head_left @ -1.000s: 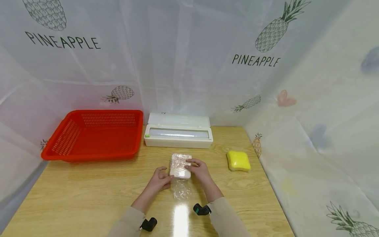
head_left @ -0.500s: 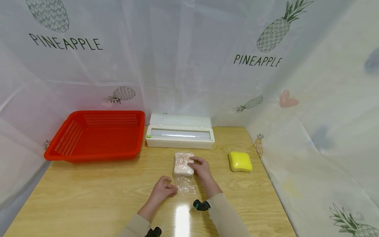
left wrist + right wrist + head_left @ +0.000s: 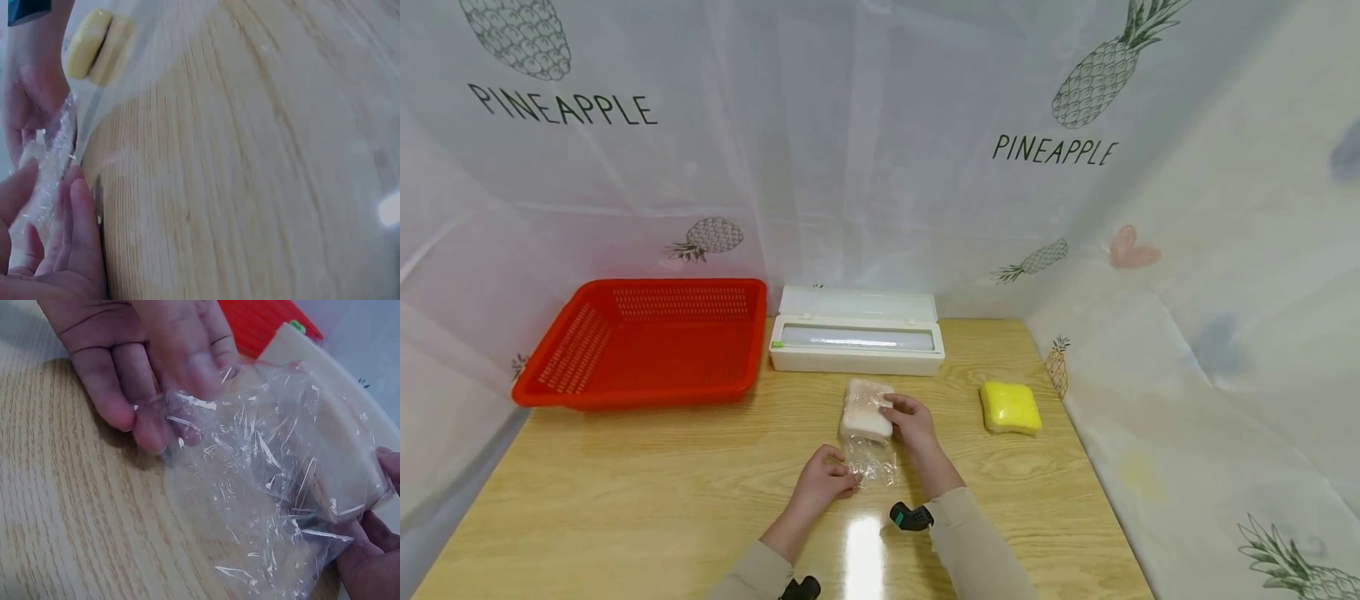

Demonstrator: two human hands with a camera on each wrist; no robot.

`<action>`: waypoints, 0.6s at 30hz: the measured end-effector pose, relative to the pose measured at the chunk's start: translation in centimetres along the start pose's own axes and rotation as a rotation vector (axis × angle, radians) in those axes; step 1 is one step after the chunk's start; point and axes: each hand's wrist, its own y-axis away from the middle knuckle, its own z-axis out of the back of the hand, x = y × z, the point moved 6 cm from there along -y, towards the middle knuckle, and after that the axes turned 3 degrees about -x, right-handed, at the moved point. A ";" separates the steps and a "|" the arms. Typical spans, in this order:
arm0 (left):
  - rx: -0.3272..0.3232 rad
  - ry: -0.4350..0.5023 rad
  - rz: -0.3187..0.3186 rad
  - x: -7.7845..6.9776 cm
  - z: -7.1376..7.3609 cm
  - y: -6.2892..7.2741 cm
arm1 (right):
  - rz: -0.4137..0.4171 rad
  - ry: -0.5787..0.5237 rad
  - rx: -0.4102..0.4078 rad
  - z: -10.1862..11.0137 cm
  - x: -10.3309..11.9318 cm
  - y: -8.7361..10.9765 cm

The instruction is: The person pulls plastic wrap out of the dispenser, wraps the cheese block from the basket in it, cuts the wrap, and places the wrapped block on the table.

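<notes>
A white rounded block point(image 3: 862, 415), partly covered with clear plastic film point(image 3: 876, 463), is at the middle of the table, its near side tipped up slightly. My right hand point(image 3: 916, 429) grips the block's right side between thumb and fingers. The film's loose flap spreads out from its near end. My left hand point(image 3: 823, 483) pinches that flap's near left corner. Crinkled film point(image 3: 250, 469) stretches between both hands in the right wrist view, with the white block point(image 3: 340, 462) at its right. In the left wrist view, the film point(image 3: 53, 159) lies between the left thumb and fingers.
Behind the hands stands a white wrap dispenser box point(image 3: 856, 360), its lid raised and a film roll inside. A red plastic basket point(image 3: 640, 398) is at the back left. A yellow sponge point(image 3: 1011, 407) lies to the right on the wooden table point(image 3: 625, 500). Printed curtains hang around.
The left hand has moved from the block's near left corner toward the near end of the film flap. The block has shifted slightly right and its near side has tilted up in the right hand.
</notes>
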 end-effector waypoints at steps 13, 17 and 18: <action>0.086 -0.102 -0.044 0.1 0.4 1.0 | 0.037 -0.032 0.038 0.2 -0.2 0.9; 0.080 -0.131 -0.038 0.5 0.5 0.9 | 0.022 -0.105 0.080 0.3 -0.3 2.6; 0.074 -0.139 -0.036 0.6 0.7 0.9 | 0.015 -0.117 0.094 0.5 -0.5 3.0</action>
